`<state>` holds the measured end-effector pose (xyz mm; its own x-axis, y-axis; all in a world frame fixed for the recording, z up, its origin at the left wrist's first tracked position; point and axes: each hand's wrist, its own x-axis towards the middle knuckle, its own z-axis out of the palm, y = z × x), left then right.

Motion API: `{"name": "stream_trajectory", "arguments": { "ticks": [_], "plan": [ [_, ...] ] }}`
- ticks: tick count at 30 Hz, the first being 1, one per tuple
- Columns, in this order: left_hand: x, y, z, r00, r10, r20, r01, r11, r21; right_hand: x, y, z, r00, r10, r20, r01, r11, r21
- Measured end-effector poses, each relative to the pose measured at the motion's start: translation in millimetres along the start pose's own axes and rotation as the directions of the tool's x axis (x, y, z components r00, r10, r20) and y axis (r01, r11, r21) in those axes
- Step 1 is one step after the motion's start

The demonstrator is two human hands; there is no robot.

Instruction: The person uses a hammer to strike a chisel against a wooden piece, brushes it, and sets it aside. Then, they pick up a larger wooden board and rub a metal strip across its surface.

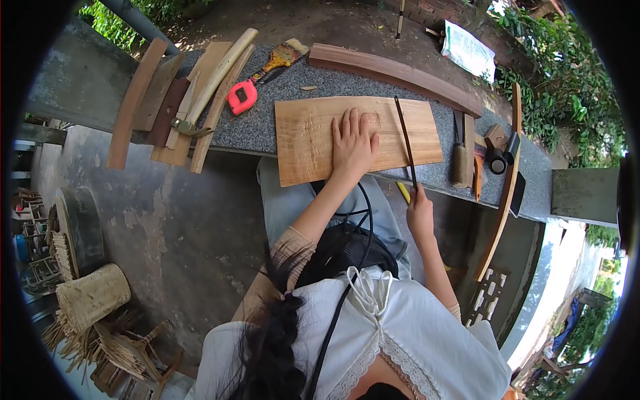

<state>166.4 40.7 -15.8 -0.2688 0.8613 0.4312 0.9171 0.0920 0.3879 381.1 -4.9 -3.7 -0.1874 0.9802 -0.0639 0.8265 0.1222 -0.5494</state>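
Note:
A flat wooden board (303, 143) lies across the grey stone ledge, its near edge reaching over my lap. My left hand (355, 143) rests palm down on the middle of it, fingers stretched out. Right of that, a long thin dark saw-like tool (406, 141), seen edge-on, crosses the board near its right end. My right hand (419, 212) is closed around the tool's near end, just off the board's front edge. Whether the blade has teeth or cuts into the wood cannot be made out. A small yellow piece (403, 193) shows beside that hand.
A pink tape measure (242, 97) and a brush (283, 57) lie left on the stone ledge (260, 120), beside several wood strips (137, 103). A long brown beam (393, 72) lies behind the board. At right are a wooden-handled tool (461, 163) and a curved strip (501, 213).

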Motion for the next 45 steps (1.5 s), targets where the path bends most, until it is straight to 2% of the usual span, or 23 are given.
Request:
{"name": "stream_trajectory", "arguments": {
  "ticks": [3, 7, 8, 12, 16, 19, 21, 23, 26, 31, 34, 37, 40, 43, 45],
  "plan": [
    [0, -1, -2, 1.0, -0.021, -0.002, 0.021, 0.999, -0.036, -7, 9, 2, 1.0, -0.003, 0.006, 0.003, 1.0, -0.002],
    [-1, 2, -2, 0.999, -0.041, 0.017, 0.042, 0.998, -0.046, -74, 58, 4, 0.996, 0.084, 0.007, -0.083, 0.994, -0.075],
    [-1, 2, -1, 0.999, -0.031, 0.021, 0.032, 0.999, -0.041, -84, 59, 2, 0.998, 0.058, -0.015, -0.059, 0.997, -0.046],
    [-3, 0, 0, 0.999, -0.02, 0.03, 0.022, 0.999, -0.039, -58, 39, -2, 0.994, 0.107, 0.012, -0.106, 0.993, -0.043],
    [-2, -1, 1, 0.999, -0.032, 0.027, 0.034, 0.997, -0.067, -6, -7, -7, 0.998, 0.039, 0.046, -0.037, 0.998, -0.043],
    [-3, -2, 3, 1.0, -0.031, 0.0, 0.03, 0.997, -0.073, -10, 2, -2, 1.0, 0.026, -0.005, -0.026, 0.997, -0.071],
    [-1, -1, 1, 0.999, -0.039, 0.012, 0.04, 0.996, -0.074, -43, 36, 4, 0.999, 0.0, -0.037, -0.002, 0.998, -0.055],
    [-2, 1, 0, 0.999, -0.038, 0.033, 0.04, 0.996, -0.079, -72, 55, 2, 0.999, 0.041, -0.024, -0.042, 0.997, -0.067],
    [-2, 0, -1, 1.0, -0.021, 0.012, 0.021, 0.999, -0.05, -70, 44, 3, 0.998, 0.063, -0.015, -0.064, 0.996, -0.055],
    [-2, -1, 1, 0.999, -0.026, 0.019, 0.027, 0.998, -0.05, -5, -6, -6, 0.998, 0.047, 0.042, -0.046, 0.998, -0.038],
    [-2, -2, -1, 0.999, -0.031, 0.021, 0.032, 0.998, -0.057, -15, 6, -8, 0.998, 0.055, 0.036, -0.053, 0.996, -0.072],
    [1, 1, -2, 0.999, -0.035, 0.024, 0.036, 0.998, -0.052, -65, 51, -1, 0.999, 0.053, 0.012, -0.052, 0.994, -0.094],
    [-1, 0, 0, 1.0, -0.019, 0.023, 0.02, 0.999, -0.037, -95, 66, 3, 0.999, 0.049, -0.02, -0.05, 0.994, -0.095],
    [-1, -1, -1, 1.0, 0.007, 0.022, -0.007, 1.0, -0.026, -58, 42, 4, 0.994, 0.109, 0.021, -0.107, 0.992, -0.071],
    [-1, -1, -1, 1.0, 0.007, 0.017, -0.006, 1.0, -0.025, -17, 20, 3, 1.0, 0.022, -0.002, -0.022, 0.999, -0.044]
  ]
}}
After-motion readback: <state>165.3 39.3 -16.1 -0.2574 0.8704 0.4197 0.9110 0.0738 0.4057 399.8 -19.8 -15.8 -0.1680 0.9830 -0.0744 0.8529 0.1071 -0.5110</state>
